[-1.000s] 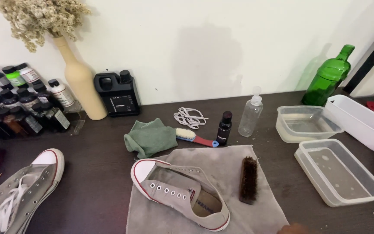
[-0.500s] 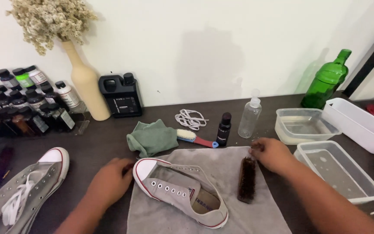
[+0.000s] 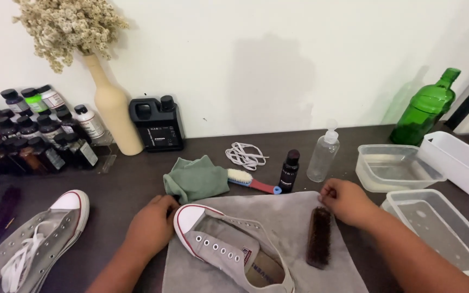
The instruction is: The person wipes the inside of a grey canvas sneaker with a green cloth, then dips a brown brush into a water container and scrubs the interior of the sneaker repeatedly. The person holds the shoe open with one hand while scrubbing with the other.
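A grey low sneaker [image 3: 234, 249] without laces lies on a grey cloth [image 3: 294, 217], its white toe cap pointing far left. My left hand [image 3: 150, 225] rests at the cloth's far left corner with fingers curled against the toe cap, seemingly pinching the cloth. My right hand [image 3: 346, 201] has its fingers closed on the cloth's far right corner. Just below it, a dark brown bristle brush [image 3: 319, 237] lies on the cloth.
A second grey sneaker [image 3: 33, 244] with laces lies at the left. Behind the cloth are a green rag [image 3: 196, 179], small brush [image 3: 251, 180], loose laces [image 3: 244, 154], dark bottle [image 3: 289, 171] and spray bottle [image 3: 324, 154]. Clear tubs [image 3: 397, 168] stand right, paint bottles [image 3: 33, 135] left.
Both hands came into view from below. The left settled beside the toe cap, and the right went from the brush's top end to the cloth's corner.
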